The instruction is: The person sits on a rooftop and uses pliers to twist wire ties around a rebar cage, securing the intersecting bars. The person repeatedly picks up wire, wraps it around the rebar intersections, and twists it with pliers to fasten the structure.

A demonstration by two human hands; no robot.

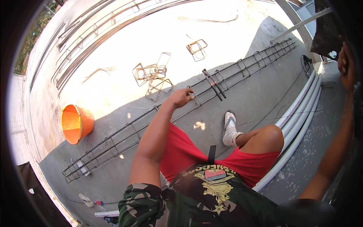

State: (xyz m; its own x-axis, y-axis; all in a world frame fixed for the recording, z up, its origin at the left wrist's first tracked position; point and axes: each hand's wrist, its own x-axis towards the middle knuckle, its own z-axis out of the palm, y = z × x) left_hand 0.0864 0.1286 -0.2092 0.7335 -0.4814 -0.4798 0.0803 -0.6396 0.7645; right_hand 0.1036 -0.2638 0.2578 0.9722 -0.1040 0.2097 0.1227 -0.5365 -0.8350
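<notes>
Left hand [183, 97] is placed over the rebar cage [196, 102], fingers bent at a stirrup, whether it is firmly gripped cannot be told; the pincers [214, 87] are set across the cage just to its right, clearly nearer to it than to the raised right hand [346, 66], whose fingers are curled, contents unclear. Pincers' long axis is slanted across the bars, head pointed away from the wearer, handle ends toward the sandaled foot [229, 126]. Cage is laid on the concrete floor [181, 138], long axis run from near left to far right.
</notes>
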